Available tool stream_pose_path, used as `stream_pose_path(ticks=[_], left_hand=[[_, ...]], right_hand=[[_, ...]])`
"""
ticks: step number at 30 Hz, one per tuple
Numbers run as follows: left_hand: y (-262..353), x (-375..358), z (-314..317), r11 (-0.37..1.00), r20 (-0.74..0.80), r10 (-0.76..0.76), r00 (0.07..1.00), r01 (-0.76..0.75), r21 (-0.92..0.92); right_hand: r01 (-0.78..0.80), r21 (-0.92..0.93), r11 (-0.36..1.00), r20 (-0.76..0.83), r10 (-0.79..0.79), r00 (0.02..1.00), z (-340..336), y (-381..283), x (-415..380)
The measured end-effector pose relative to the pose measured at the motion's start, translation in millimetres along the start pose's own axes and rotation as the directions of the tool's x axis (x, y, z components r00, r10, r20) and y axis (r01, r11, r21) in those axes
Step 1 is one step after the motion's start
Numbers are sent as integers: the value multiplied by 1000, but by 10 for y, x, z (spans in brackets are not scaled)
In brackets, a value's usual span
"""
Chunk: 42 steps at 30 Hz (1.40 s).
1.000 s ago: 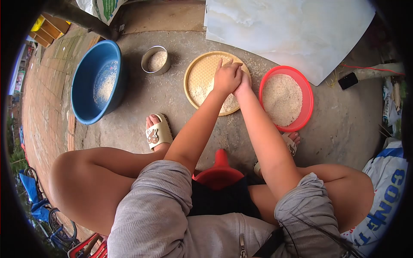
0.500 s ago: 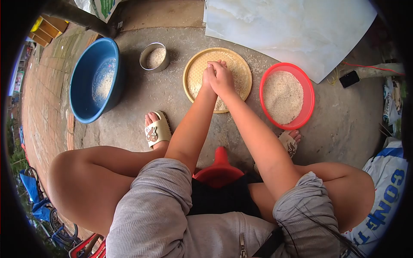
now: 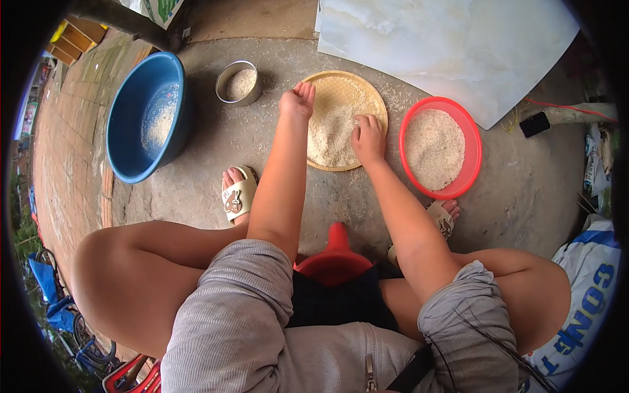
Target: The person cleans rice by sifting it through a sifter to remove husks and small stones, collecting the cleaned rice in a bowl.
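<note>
A round woven bamboo tray [image 3: 377, 98] lies on the concrete floor in front of me, with a heap of rice [image 3: 331, 134] spread over it. At the tray's left rim my left hand [image 3: 298, 100] is raised, palm turned up and fingers curled in; what lies inside them is hidden. Over the right part of the tray is my right hand [image 3: 369, 139], its fingers loosely bent and the thumb apart, close to the rice. Nothing shows held in it.
A red basin [image 3: 477, 157] of rice stands right of the tray. To the left are a metal bowl [image 3: 237, 83] with rice and a large blue basin [image 3: 124, 131] holding some grains. A marbled sheet [image 3: 452, 52] and a phone [image 3: 534, 124] lie beyond. Grains are scattered around.
My two hands were clasped together over the tray. They have parted: the left moved to the left rim and turned palm up, the right moved right and down toward the rice.
</note>
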<state>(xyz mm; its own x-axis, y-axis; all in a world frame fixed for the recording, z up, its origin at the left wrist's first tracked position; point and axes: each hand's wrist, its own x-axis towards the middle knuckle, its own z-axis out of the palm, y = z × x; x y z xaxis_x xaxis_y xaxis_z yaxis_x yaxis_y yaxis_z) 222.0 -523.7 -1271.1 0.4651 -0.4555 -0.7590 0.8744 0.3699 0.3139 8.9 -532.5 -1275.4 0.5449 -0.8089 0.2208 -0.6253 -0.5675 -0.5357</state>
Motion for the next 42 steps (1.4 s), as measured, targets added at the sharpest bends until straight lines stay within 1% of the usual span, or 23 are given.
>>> stream_pose_path(ticks=[2, 5, 7, 8, 9, 10, 12, 14, 15, 18, 20, 22, 24, 26, 27, 28, 29, 32, 33, 35, 36, 38, 42], left_hand=[[363, -49, 173, 993, 43, 63, 997, -59, -99], [964, -12, 326, 955, 102, 257, 961, -237, -176], [1293, 15, 322, 932, 126, 360, 924, -361, -16], [1406, 13, 336, 925, 56, 371, 927, -374, 64], [1464, 16, 330, 896, -76, 387, 919, -354, 269], [1494, -156, 352, 838, -201, 421, 884, -294, 460], [1471, -192, 200, 828, -200, 445, 873, -316, 462], [1336, -291, 95, 827, -145, 535, 832, -481, 292], [1232, -342, 115, 805, -273, 586, 763, -510, 302], [917, -527, 250, 756, -319, 636, 702, -483, 442], [750, -254, 201, 777, -43, 522, 852, -454, 436], [438, -284, 277, 807, 112, 348, 931, -358, 470], [155, -367, 317, 694, 325, 152, 934, -335, 637], [-159, -335, 265, 388, 509, 173, 844, -533, 752], [-273, -326, 221, 18, 651, 217, 727, -670, 742], [-377, -356, 177, -356, 782, 190, 594, -701, 618], [-492, -366, 130, -464, 842, 152, 517, -715, 523], [-737, -446, 29, -486, 835, -78, 545, -752, 446], [-791, -476, 5, -486, 835, -81, 545, -753, 444], [-884, -482, -91, -540, 897, -101, 431, -781, 315], [-910, -482, -146, -539, 896, -105, 431, -782, 313], [-927, -501, -211, -554, 897, -107, 429, -775, 305], [-849, -415, -266, -574, 875, -114, 470, -750, 327]], right_hand=[[19, 3, 1000, -26, -19, 999, 2, 21, -21], [-24, -12, 1000, -8, 24, 1000, 21, 18, 19], [-41, -4, 999, -9, 41, 999, 17, -12, 40], [-56, 3, 998, -9, 56, 998, 20, -18, 48], [-56, 3, 998, -10, 56, 998, 20, -22, 48], [-53, -6, 999, -7, 53, 999, 32, -16, 41], [-51, -16, 999, -1, 51, 999, 45, -3, 30], [-10, -44, 999, 10, 10, 1000, 45, 11, 11], [-10, -43, 999, 13, 11, 1000, 47, 7, 1], [2, -17, 1000, -25, -3, 1000, 42, -19, 3], [-24, -43, 999, 4, 24, 1000, 52, -33, 10], [-33, -47, 998, 32, 34, 999, 63, -44, 17], [-47, -53, 997, 62, 50, 997, 75, -51, 7], [-81, 39, 996, 84, 78, 993, 85, -48, 13], [-81, 37, 996, 84, 77, 993, 79, -36, 22], [-70, 69, 995, 78, 65, 995, 76, -22, 28], [-59, 101, 993, 71, 52, 996, 78, -7, 37], [-124, 105, 987, 97, 114, 989, 105, 62, 62], [-126, 104, 987, 96, 116, 989, 113, 90, 60], [-139, 115, 984, 1, 140, 990, 113, 121, 45], [-143, 114, 983, 0, 144, 990, 109, 136, 28], [-49, 67, 997, -141, 58, 988, 62, 143, 13], [-35, 3, 999, -235, 35, 971, 62, 141, 74]])
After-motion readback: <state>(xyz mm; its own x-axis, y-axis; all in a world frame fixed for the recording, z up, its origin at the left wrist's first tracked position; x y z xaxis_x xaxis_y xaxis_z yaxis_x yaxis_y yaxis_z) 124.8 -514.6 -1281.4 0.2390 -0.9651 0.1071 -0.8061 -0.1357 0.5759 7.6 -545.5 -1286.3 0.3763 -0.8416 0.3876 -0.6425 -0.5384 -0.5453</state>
